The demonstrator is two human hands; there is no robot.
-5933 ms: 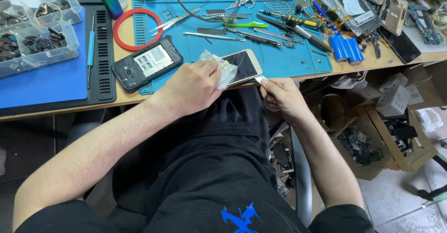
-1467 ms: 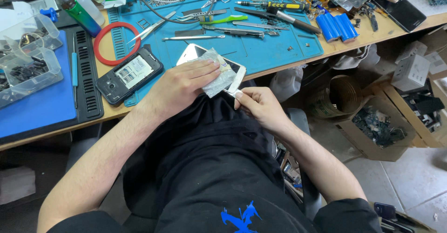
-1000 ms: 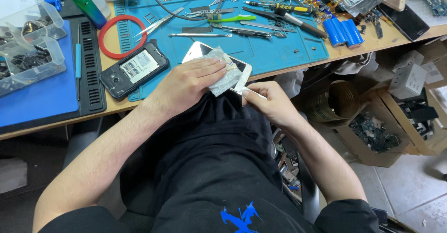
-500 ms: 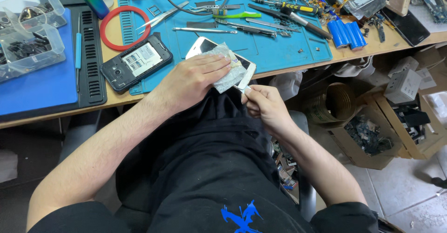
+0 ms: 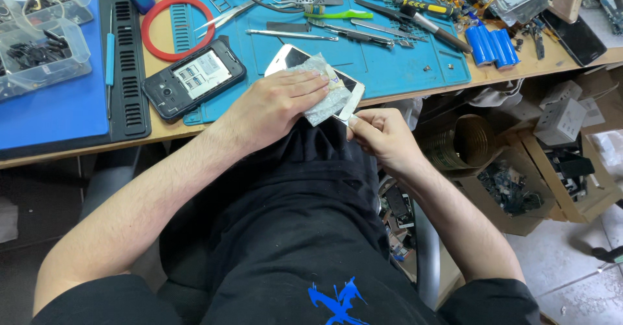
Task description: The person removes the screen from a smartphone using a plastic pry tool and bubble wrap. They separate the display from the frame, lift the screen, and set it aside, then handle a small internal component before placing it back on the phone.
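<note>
Both hands work at the near edge of the blue mat (image 5: pixel 389 72), where a white phone (image 5: pixel 293 57) lies tilted with its near right corner past the mat edge. The left hand (image 5: pixel 276 104) lies flat on the phone, fingers spread and pressing a crumpled clear plastic bag (image 5: pixel 322 94) onto it; it presses down and does not close around anything. The right hand (image 5: pixel 383 133) sits just right of that corner, thumb and forefinger pinched narrow at the phone's edge; whether they hold a small tool there, I cannot tell.

Left of the phone, a black phone (image 5: pixel 193 78) lies face up, half on the mat. Beyond it lies a red ring (image 5: pixel 170 7). On the far part of the mat lie tweezers (image 5: pixel 235 13), a green-handled tool (image 5: pixel 337 14) and a yellow-and-black screwdriver (image 5: pixel 415 5). At the mat's right edge lie 3 blue cylindrical cells (image 5: pixel 491 44) side by side. At the far left stand 2 clear plastic boxes (image 5: pixel 39 46) with small dark parts, beside a black vented strip (image 5: pixel 130 72). Below the bench on the right stand cardboard boxes (image 5: pixel 519 188) of parts.
</note>
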